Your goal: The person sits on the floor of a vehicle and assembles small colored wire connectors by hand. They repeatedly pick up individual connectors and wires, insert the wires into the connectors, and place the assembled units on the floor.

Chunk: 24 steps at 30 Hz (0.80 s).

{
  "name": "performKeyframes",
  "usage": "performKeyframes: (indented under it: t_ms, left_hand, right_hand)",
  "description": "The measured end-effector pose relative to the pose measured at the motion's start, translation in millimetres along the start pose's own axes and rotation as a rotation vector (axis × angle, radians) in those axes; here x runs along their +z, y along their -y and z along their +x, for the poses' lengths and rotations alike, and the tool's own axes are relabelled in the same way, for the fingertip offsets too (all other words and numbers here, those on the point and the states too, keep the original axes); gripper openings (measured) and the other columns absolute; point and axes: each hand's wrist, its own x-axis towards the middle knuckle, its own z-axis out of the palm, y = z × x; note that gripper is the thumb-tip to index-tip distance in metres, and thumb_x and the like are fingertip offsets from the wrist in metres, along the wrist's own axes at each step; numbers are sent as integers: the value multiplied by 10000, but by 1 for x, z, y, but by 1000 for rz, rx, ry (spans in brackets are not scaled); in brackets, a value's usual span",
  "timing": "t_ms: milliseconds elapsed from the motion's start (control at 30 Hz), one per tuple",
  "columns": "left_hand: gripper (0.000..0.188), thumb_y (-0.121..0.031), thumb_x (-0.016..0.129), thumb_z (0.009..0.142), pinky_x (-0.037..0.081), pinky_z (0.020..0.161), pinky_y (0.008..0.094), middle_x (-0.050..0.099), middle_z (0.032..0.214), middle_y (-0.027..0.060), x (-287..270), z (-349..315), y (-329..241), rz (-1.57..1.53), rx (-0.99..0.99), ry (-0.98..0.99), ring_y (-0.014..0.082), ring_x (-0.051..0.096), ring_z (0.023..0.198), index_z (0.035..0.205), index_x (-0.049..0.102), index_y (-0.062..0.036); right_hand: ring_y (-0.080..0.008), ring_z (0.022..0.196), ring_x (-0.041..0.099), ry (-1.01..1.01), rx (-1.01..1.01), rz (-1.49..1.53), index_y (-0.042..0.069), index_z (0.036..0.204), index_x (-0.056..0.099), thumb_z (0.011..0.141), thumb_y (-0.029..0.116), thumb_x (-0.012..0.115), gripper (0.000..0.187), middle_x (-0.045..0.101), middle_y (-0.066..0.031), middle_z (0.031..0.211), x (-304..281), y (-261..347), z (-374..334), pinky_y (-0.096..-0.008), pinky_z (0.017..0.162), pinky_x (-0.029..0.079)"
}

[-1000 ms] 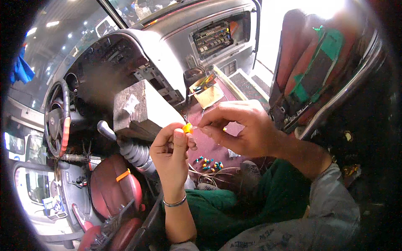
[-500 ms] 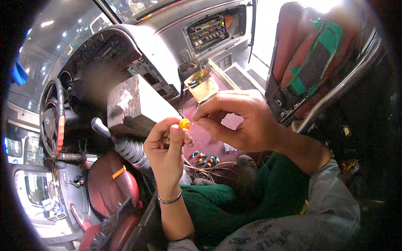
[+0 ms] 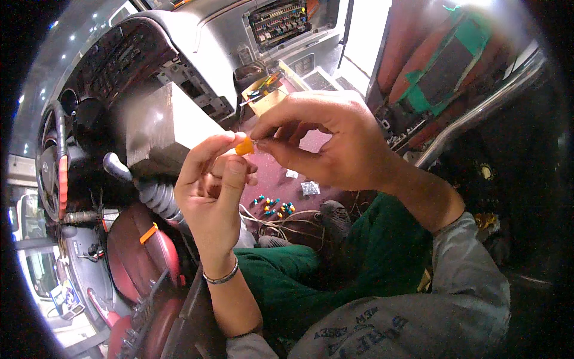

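My left hand [image 3: 212,188] pinches a small orange plastic piece [image 3: 244,146] between thumb and fingertips, held up over the cab floor. From the right, my right hand [image 3: 335,140] brings its closed thumb and forefinger to the end of that piece. Whatever lies between those right fingertips is too small to make out. Below the hands, several small blue and yellow pieces [image 3: 275,206] are scattered on the dark red floor [image 3: 272,179]. A small clear packet [image 3: 310,188] lies to their right.
A large block [image 3: 173,128] stands left of my hands, behind the gear lever [image 3: 116,167]. Ahead are a yellow box [image 3: 263,102] of tools and an open fuse panel [image 3: 280,27]. Loose pale wires [image 3: 287,224] lie near my feet. A metal rail [image 3: 478,110] runs at right.
The view has shifted, so both hands appear further left and higher. The orange piece has been turned in my left fingers, and my right fingertips are now closer to it.
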Motion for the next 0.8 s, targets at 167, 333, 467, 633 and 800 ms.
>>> performKeyframes:
  t_ms: [167,333,467,633,800]
  left_hand:
    - [240,-34,741,968,598,721,236,755,1054,105,-2,2,3,118,77,35,115,713,836,1193,682,26]
    - [247,-30,751,961,585,709,221,753,1041,102,-4,2,4,164,52,12,97,701,826,1191,685,33]
    - [218,-21,768,946,564,716,212,746,1037,97,0,2,6,138,36,-56,92,693,854,1137,679,35]
    - [216,-3,794,920,568,757,228,736,1072,106,0,3,14,220,147,-122,113,705,934,1094,671,31]
    - [248,15,813,894,575,784,236,748,1067,126,2,1,14,350,188,-132,125,714,929,1117,709,42]
  right_hand:
    - [-103,808,709,-5,-22,45,31,1113,746,894,-25,761,227,753,-54,977,3,-3,3,-260,717,588]
    - [-102,785,700,-13,-15,79,31,1089,744,892,-14,769,203,741,-40,930,6,-2,3,-260,696,581]
    - [-91,758,686,-34,-9,25,36,1057,754,894,22,791,168,739,-34,900,5,-2,2,-253,672,569]
    - [-72,707,657,-63,-22,-78,50,1025,770,906,89,807,131,739,-20,879,5,-3,2,-238,612,525]
    - [-66,698,648,-83,-9,-66,56,1018,774,915,114,808,123,738,-13,875,7,-1,1,-230,586,494]
